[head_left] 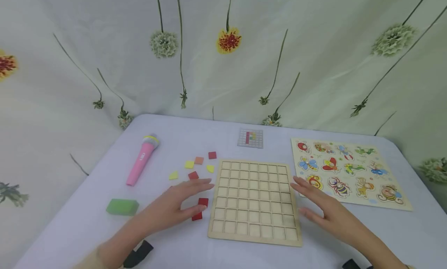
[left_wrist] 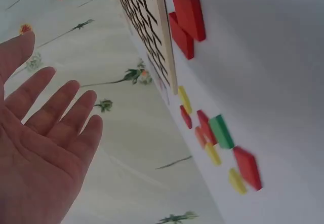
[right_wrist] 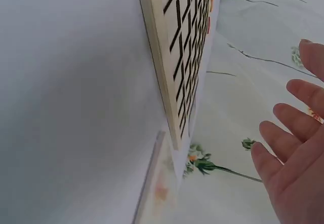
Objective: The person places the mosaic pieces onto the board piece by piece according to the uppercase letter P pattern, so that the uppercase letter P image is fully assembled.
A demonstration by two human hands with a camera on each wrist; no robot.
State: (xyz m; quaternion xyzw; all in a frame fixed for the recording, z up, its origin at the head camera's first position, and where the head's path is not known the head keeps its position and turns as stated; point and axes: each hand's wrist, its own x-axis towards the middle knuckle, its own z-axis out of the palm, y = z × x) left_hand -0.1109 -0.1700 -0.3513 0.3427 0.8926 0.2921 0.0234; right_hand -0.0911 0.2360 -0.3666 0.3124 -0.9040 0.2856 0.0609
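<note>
A wooden grid board (head_left: 255, 201) with empty square cells lies flat on the table between my two hands. My left hand (head_left: 181, 203) hovers just left of the board with straight, spread fingers and holds nothing. Under its fingers lie two red tiles (head_left: 200, 207), seen as red tiles (left_wrist: 186, 20) next to the wooden grid board (left_wrist: 152, 26) in the left wrist view. My right hand (head_left: 321, 207) hangs open at the board's right edge, empty. Loose red, yellow and orange tiles (head_left: 199, 166) are scattered beyond the left hand. The right wrist view shows the board's edge (right_wrist: 172, 77).
A pink toy microphone (head_left: 142, 159) and a green block (head_left: 122, 207) lie at the left. A small pattern card (head_left: 250, 138) sits behind the board. An insect peg puzzle (head_left: 349, 172) lies at the right. A flowered cloth backs the table.
</note>
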